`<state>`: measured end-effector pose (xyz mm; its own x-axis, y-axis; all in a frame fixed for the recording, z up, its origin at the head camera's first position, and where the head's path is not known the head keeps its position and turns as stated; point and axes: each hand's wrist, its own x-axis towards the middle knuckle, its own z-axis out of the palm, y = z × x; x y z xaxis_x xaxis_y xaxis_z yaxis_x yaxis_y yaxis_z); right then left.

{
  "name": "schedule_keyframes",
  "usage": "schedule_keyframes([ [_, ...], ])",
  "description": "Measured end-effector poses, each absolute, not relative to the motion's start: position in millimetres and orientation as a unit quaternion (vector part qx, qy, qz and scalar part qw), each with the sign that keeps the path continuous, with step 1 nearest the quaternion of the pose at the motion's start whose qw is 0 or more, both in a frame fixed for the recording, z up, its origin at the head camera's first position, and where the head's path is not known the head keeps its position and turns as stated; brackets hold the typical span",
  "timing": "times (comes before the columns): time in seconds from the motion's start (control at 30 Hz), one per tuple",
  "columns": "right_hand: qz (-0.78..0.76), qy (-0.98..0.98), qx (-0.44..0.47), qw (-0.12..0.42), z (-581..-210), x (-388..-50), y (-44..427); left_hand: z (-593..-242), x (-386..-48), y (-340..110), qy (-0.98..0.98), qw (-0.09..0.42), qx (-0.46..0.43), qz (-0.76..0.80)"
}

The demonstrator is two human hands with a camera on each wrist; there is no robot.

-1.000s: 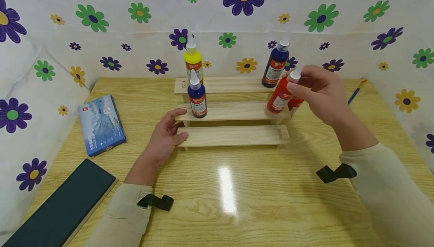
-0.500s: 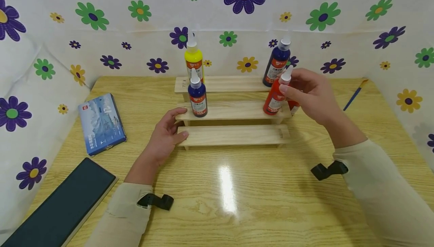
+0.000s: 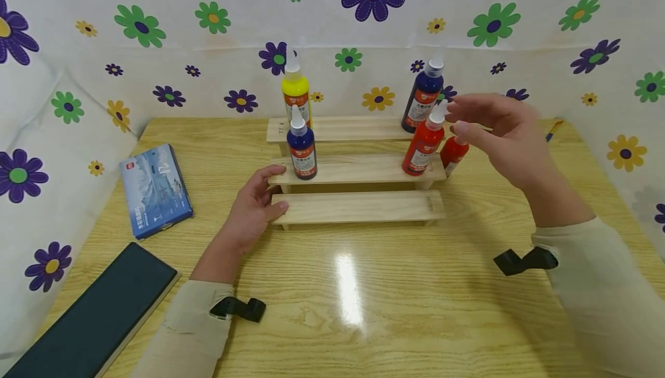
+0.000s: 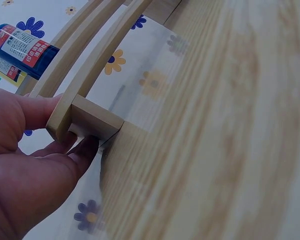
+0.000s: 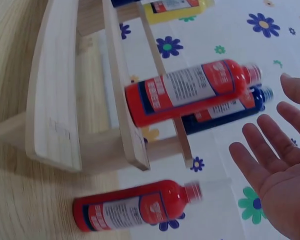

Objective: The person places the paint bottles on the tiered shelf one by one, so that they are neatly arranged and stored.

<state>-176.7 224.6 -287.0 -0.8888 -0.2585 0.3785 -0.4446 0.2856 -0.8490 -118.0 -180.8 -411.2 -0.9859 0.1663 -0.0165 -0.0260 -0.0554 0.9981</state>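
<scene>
My left hand [image 3: 254, 208] grips the left end of a wooden stepped shelf [image 3: 353, 207]; in the left wrist view its fingers curl around the lowest plank's end. A red paint bottle [image 3: 423, 148] with a white nozzle stands upright on the middle step's right end. Just right of it hovers my right hand [image 3: 511, 141], apart from the bottle, its fingers loosely spread in the right wrist view. Behind, on the top step, are a dark blue bottle [image 3: 423, 102] and a yellow bottle [image 3: 296, 90]. Another blue bottle [image 3: 303, 156] occupies the middle step's left end.
A second red bottle [image 5: 130, 206] stands on the table beside the shelf's right end. To the left lie a blue box [image 3: 156, 192] and a dark flat case [image 3: 98, 314]. A paintbrush [image 3: 553, 131] lies at the back right. Flowered cloth [image 3: 234, 60] hangs behind.
My right hand shifted left with the red bottle, set it on the middle step, let go and drew back to the right. My left hand stayed on the shelf.
</scene>
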Motion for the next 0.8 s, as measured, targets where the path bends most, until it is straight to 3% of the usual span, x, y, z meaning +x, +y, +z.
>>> schedule_keyframes([
  [0.23,0.599,-0.774,0.177,0.108,-289.5,-180.4,246.6,-411.6,-118.2,-180.5,0.686,0.066,0.051,0.723],
  [0.43,0.545,-0.826,0.101,0.100,-306.2,-188.4,260.1,-410.9,-118.1,-180.4,0.686,0.066,0.051,0.723],
  [0.8,0.443,-0.894,0.072,0.003,-339.0,-199.6,267.4,-410.6,-117.9,-181.1,0.687,0.069,0.050,0.722],
])
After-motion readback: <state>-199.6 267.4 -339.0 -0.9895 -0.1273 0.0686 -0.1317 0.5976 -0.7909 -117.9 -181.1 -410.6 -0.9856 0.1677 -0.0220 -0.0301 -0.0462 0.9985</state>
